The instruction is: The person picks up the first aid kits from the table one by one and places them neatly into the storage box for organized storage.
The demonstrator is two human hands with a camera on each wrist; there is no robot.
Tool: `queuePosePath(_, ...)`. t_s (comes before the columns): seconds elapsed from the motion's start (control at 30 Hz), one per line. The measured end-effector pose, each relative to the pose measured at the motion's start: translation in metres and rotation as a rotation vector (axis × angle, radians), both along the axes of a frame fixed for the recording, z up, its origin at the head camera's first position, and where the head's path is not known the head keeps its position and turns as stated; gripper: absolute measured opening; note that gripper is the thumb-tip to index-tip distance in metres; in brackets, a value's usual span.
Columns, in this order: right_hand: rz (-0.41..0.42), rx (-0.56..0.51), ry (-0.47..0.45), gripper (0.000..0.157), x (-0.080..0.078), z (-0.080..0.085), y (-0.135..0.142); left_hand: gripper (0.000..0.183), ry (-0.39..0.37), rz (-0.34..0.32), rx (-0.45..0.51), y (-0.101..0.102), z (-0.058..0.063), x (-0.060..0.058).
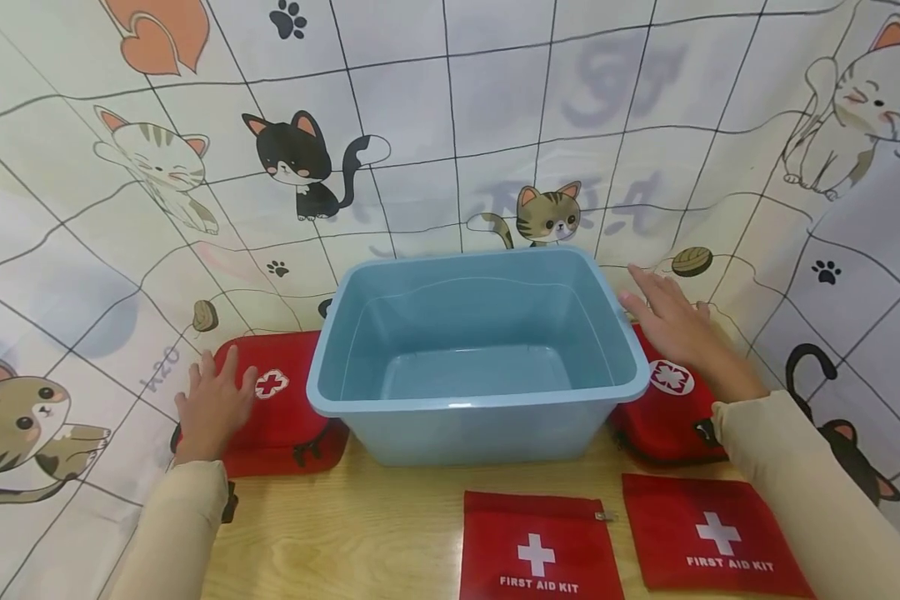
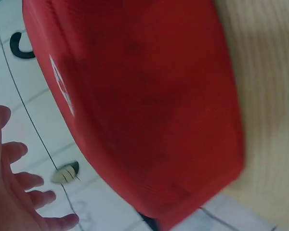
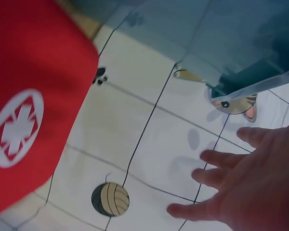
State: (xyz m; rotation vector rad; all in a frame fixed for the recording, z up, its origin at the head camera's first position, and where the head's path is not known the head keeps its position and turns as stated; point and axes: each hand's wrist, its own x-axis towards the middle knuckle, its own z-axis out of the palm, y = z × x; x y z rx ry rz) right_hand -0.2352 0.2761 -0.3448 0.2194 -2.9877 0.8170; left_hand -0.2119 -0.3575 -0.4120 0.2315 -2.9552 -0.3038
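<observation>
both my grips stand over the desk [image 1: 390,533], fingers spread and holding nothing. my left grip [image 1: 213,408] is above the left red case [image 1: 281,408]; the left wrist view shows a gap between them. my right grip [image 1: 675,329] hovers over the right red case [image 1: 667,421], its fingertips just beside the blue tub [image 1: 472,437]; whether one brushes the rim i cannot tell. the tub stands upright between the two cases, near the wall sheet [image 1: 420,167].

likely faults: a sideways knock from my right fingers could push the tub into a case, since both lie close against its ends. were i to take the rim on one side only, the tub would probably tip. a case pinched by its rounded edge alone might slide out, its sides being broad for my fingers.

materials: the tub looks like smooth, glossy plastic, a rounded rectangle with flared walls and a rolled lip. the cases appear to be fabric-covered, thick and round-cornered, each bearing a white emblem. in front, the middle pouch [image 1: 540,554] and the right pouch [image 1: 720,533] are flat, red and thin, marked with white crosses. the desk shows pale wood grain; the sheet is rumpled, gridded and printed with cats.
</observation>
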Motion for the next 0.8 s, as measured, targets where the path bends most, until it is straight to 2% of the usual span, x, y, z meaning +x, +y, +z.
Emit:
queuePosePath(0.23, 0.202, -0.32, -0.173, 0.072, 0.007, 0.0, -0.014, 0.068, -0.086, 0.109, 0.085, -0.02, -0.014, 0.026)
queuePosePath(0.33, 0.249, -0.39, -0.18, 0.072, 0.007, -0.006, -0.016, 0.068, -0.104, 0.134, 0.109, -0.025, -0.02, 0.034)
queuePosePath(0.6, 0.243, -0.485, -0.184, 0.073, 0.008, -0.012, -0.016, 0.068, -0.141, 0.208, 0.216, -0.036, -0.027, 0.044)
queuePosePath(0.73, 0.21, -0.513, -0.212, 0.074, 0.012, -0.014, -0.017, 0.065, -0.087, 0.252, 0.285, -0.039, -0.031, 0.048)
queuePosePath(0.8, 0.192, -0.539, -0.234, 0.073, 0.014, -0.017, -0.017, 0.062, -0.035, 0.288, 0.314, -0.04, -0.035, 0.051)
